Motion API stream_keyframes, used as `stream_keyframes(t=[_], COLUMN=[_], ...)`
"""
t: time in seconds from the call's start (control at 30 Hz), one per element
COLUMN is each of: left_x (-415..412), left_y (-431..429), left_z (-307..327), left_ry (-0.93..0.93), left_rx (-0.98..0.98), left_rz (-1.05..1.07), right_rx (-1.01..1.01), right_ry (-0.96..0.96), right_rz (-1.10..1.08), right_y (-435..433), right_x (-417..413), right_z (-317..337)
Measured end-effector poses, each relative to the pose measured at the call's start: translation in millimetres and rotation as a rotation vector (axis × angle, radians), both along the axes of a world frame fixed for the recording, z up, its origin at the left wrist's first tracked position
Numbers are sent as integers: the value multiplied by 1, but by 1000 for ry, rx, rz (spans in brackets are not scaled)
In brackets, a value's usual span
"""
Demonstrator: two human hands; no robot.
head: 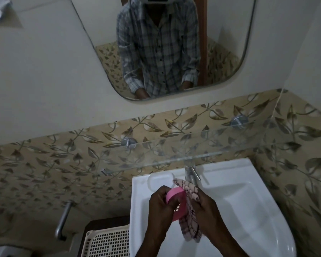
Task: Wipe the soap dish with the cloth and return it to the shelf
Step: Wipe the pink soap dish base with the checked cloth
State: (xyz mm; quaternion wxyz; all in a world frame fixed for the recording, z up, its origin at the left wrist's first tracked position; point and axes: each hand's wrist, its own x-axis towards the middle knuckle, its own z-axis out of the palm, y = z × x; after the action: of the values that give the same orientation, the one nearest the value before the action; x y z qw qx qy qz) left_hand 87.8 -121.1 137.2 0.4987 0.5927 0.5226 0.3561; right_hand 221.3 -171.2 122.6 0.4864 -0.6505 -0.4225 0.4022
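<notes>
Over the white sink, my left hand grips a pink soap dish, tilted on its edge. My right hand holds a pink checked cloth pressed against the dish's right side; the cloth hangs down below both hands. The glass shelf is fixed to the leaf-patterned wall above the sink and carries nothing that I can see.
A steel tap stands just behind my hands. A mirror hangs above, showing a person in a checked shirt. A white plastic basket sits left of the sink, and a metal bar is on the wall.
</notes>
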Motion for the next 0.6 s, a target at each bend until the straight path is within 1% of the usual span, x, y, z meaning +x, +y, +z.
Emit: stream_keyframes(t=[0.03, 0.07, 0.13, 0.17, 0.2, 0.23, 0.27, 0.33, 0.37, 0.4, 0.47, 0.5, 0.6], left_x=[0, 0, 0, 0, 0, 1, 3, 5, 6, 5, 3, 2, 3], left_y=[-1, -2, -7, -10, -13, -14, -15, -15, -15, -14, -13, -14, -17], left_z=[1, 1, -2, -4, -5, -6, -7, -8, -8, -8, -11, -13, -20], left_ry=[13, 7, -56, -101, -149, -172, -170, -120, -114, -131, -197, -213, -270], left_rx=[6, 8, -19, -38, -50, -63, -76, -76, -74, -74, -82, -90, -124], left_rz=[-17, -10, 81, 133, 169, 185, 181, 123, 96, 89, 134, 162, 213], right_rx=[16, -14, -126, -169, -179, -156, -96, 50, 82, 73, -7, -38, 9], right_ry=[17, 82, 196, 181, 118, 7, -82, -162, -172, -133, -72, -81, -126], right_rz=[-2, -34, -79, -73, -63, -64, -76, -59, -36, -31, -53, -85, -100], right_y=[-2, -3, -1, 0, 0, -1, -2, -6, -10, -11, -10, -10, -8], right_x=[0, 0, -3, -5, -7, -9, -11, -9, -7, -6, -8, -10, -12], right_z=[-2, -5, -14, -17, -19, -18, -15, -12, -12, -14, -19, -23, -23])
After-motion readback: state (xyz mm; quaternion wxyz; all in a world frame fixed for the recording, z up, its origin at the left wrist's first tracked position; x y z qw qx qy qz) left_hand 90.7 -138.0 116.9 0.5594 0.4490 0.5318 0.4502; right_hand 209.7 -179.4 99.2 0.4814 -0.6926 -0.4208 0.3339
